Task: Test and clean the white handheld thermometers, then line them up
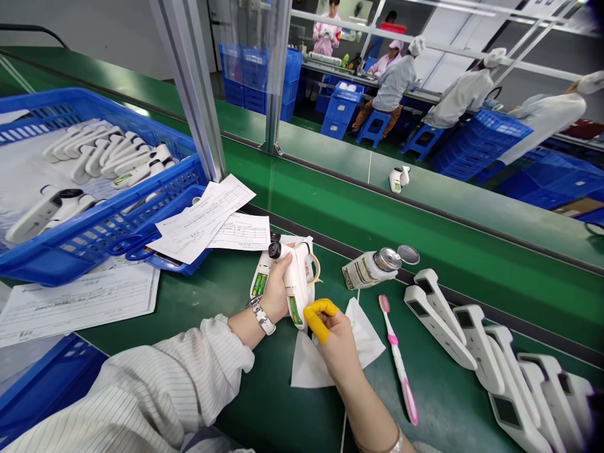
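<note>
In my left hand (276,292) is a white handheld infrared thermometer (295,270), its black-ringed sensor end pointing up and left. Its battery compartment is uncovered and shows a green battery (296,309). My right hand (338,343) wears yellow finger cots on the thumb and forefinger, which are pinched together at the handle's lower end; what is between them is hidden. Behind my left hand lies another thermometer (260,280) with green batteries showing. A roll of tape (315,268) sits partly behind the held one. Under my right hand spreads a white wipe (365,333).
A toothbrush (397,358) and a bottle with its metal lid open (370,269) are at right, beside several thermometers (514,371). Left are a blue basket of thermometers (155,192) and papers (207,217). Past a metal post (191,88) runs a green conveyor (330,195); co-workers sit beyond.
</note>
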`<state>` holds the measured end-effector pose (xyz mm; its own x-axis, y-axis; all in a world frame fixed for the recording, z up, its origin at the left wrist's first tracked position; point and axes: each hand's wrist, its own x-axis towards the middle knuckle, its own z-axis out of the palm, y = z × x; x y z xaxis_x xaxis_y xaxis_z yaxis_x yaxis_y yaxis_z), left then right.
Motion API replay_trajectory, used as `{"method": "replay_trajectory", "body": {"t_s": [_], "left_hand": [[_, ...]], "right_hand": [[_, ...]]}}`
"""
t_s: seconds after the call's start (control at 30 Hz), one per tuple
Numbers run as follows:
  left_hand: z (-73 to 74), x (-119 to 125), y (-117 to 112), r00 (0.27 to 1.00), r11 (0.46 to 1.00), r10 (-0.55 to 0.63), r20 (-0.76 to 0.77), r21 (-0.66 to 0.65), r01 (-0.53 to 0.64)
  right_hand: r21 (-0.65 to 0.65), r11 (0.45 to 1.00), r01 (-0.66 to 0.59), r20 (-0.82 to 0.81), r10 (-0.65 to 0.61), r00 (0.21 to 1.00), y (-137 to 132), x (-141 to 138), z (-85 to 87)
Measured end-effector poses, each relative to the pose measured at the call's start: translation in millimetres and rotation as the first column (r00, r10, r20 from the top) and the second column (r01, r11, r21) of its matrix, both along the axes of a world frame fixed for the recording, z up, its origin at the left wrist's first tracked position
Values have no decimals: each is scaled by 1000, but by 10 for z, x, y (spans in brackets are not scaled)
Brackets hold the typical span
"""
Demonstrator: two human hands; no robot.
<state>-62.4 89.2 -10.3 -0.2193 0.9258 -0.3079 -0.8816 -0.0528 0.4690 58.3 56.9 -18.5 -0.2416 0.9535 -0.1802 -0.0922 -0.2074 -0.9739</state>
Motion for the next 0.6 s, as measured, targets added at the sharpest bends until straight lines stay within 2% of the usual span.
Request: {"method": "replay_trajectory", "body": {"t_s": [0.23,0.37,0.6], "left_hand": [[11,2,-5,1000,999,-26,-9,44,26],[35,4,-10,999,997,-43,-6,64,43],[82,9,-47,997,996,-75,-10,41,76]], "right_hand": [[-61,997,38,-62,-42,997,12,14,34],[-42,996,74,-80,-78,994,-17,24,41],[-14,1000,-9,-29,9,1000,-18,10,17]]}}
